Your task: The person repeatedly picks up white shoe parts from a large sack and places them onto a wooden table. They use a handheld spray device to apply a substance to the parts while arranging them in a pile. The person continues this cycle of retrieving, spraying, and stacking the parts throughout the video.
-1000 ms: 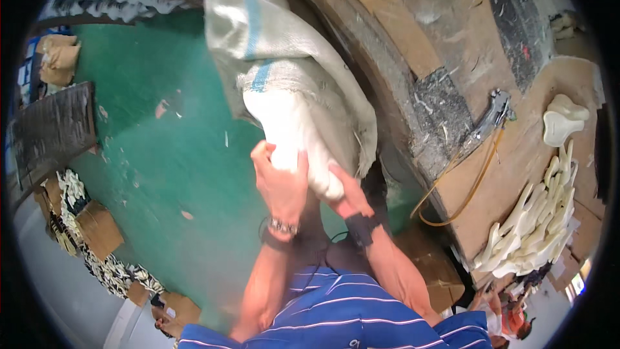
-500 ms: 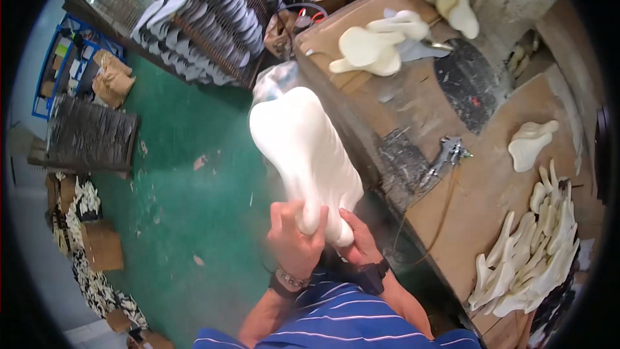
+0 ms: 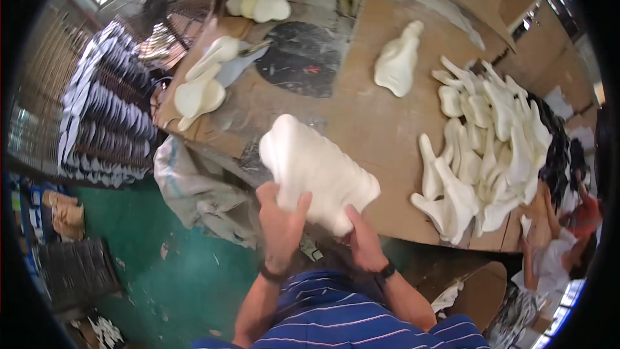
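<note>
My left hand and my right hand hold a stack of white, saddle-shaped foam pads in front of me, over the table's near edge. Ridges along the side of the stack show several pads nested together. The left hand grips its near left end, thumb on the right; the right thumb presses its near right corner. The fingers beneath are hidden. A similar small stack of pads lies on the table beyond, to the right. Closer at the right is a large pile of cream pads.
More pads lie at the table's left end beside a dark round patch. A whitish sack hangs against the left front edge. Racks of grey saddle-shaped pieces stand left. Another person is at the far right.
My view has swung right toward the table. The held stack has turned from pointing away to lying more crosswise, and now sits over the table's edge instead of the green floor.
</note>
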Demonstrator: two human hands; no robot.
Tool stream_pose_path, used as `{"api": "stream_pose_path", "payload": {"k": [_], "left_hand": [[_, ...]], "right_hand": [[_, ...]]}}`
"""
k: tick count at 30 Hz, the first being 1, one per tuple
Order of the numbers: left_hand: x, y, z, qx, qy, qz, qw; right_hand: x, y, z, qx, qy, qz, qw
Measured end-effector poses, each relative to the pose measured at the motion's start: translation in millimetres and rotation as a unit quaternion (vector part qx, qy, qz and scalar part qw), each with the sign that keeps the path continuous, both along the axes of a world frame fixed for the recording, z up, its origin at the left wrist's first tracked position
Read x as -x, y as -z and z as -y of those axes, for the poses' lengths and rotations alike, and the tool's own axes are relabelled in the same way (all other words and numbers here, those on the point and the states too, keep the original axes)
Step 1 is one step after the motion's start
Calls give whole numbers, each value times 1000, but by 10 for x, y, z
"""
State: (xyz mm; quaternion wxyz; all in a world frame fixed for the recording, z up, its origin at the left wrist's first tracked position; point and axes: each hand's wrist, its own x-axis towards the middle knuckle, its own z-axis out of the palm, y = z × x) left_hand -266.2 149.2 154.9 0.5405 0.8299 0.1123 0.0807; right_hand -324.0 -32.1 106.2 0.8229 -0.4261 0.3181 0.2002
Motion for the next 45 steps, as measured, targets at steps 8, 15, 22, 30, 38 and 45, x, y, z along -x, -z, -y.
{"api": "stream_pose_path", "payload": {"k": [8,15,22,30,38,45], "left_hand": [[-1065,738,99,-272,84,77,955],[-1406,858,385,-78,59,40,994],[-1788,666,717,-156,157,97,970],[-2070,585,976,-246,260,49,932],[-2180,377,1136,-242,338,59,908],[-2848,126,1954,-174,501,73,845]], "right_hand": [[-382,391,630,514,-151,94,839],[-494,654,611,547,-61,289,783],[-905,355,238,543,-133,350,752],[-933,611,274,583,-28,335,740],[-1055,433,139,616,-17,274,739],[-1498,-193,359,621,129,156,757]]}}
